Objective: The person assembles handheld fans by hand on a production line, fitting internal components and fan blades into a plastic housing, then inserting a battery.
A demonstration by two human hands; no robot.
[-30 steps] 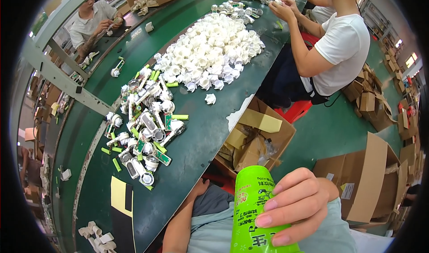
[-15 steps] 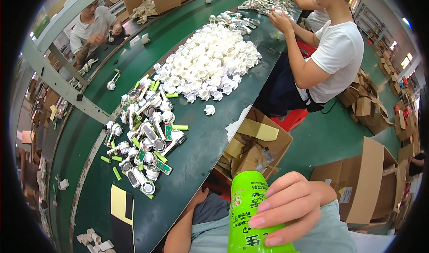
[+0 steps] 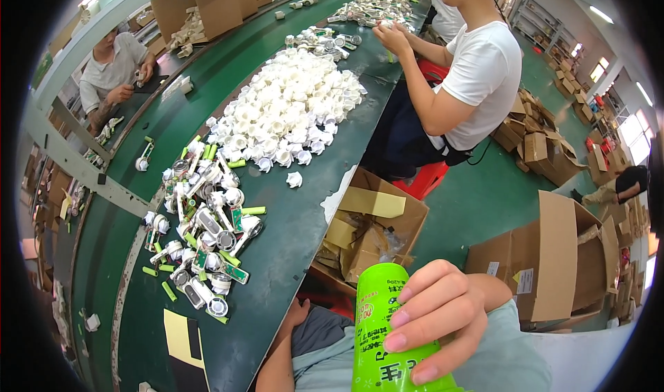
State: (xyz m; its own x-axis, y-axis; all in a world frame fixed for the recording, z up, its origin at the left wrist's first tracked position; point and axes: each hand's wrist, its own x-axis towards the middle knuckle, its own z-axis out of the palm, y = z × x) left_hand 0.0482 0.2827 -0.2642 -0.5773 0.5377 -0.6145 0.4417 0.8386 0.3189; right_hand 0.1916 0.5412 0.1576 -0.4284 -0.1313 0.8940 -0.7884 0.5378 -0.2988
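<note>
The right hand [image 3: 443, 319] has its fingers wrapped around a green can [image 3: 391, 323], which is tilted above the lap [image 3: 324, 333], outside the near edge of the table [image 3: 277, 267]; the inside of the can I cannot see. The left hand [image 3: 297, 312] is low beside this same edge, partly hidden, so I cannot tell if it is spread or closed. A cardboard box [image 3: 409, 222] next to the near edge contains yellow board [image 3: 373, 202] and clear plastic [image 3: 394, 242]. To the right, a bigger carton [image 3: 515, 253] has raised flaps. On the table, small devices [image 3: 207, 219] with green cylinders [image 3: 254, 211] lie before a heap of white parts [image 3: 297, 108]. A metal frame [image 3: 90, 164] at the far edge partly blocks the view behind.
</note>
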